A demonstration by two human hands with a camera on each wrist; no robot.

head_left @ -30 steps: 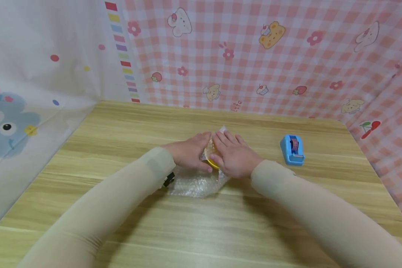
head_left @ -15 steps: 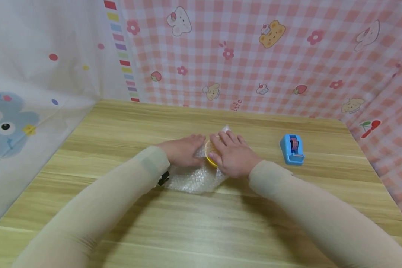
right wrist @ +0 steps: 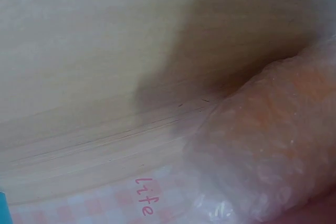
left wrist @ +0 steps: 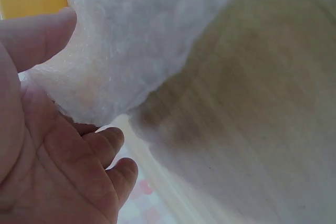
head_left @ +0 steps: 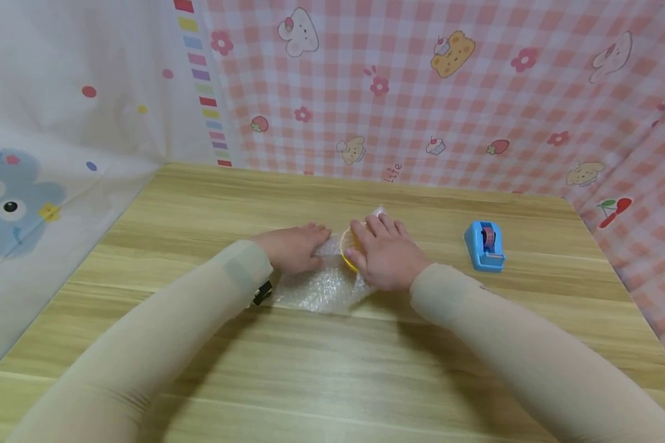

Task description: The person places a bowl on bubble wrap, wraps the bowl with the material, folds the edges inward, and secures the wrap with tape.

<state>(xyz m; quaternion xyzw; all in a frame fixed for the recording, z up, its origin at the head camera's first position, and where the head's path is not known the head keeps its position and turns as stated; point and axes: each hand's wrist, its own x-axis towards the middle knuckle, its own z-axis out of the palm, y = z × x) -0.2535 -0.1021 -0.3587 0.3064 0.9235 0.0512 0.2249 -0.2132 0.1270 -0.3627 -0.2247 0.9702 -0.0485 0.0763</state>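
Observation:
Bubble wrap (head_left: 321, 286) lies on the table with a round, yellow-rimmed object (head_left: 348, 261) on it, partly covered by a layer of the wrap. My left hand (head_left: 290, 247) is at the wrap's left side; in the left wrist view its thumb (left wrist: 39, 38) and fingers grip the wrap's edge between them. Yellow shows just past the thumb. My right hand (head_left: 390, 253) rests on the round object from the right, fingers extended across its top. In the right wrist view the bubble wrap (right wrist: 262, 145) bulges up, with an orange tint showing through.
A blue tape dispenser (head_left: 484, 246) with a pinkish roll stands to the right on the wooden table (head_left: 332, 375). A small black piece (head_left: 263, 293) sits by the left wrist. Patterned cloth (head_left: 410, 86) hangs behind the table and along both sides.
My left hand has moved left, away from the round object, and more bubble wrap shows between the hands. The right hand stays on the object, having shifted only slightly.

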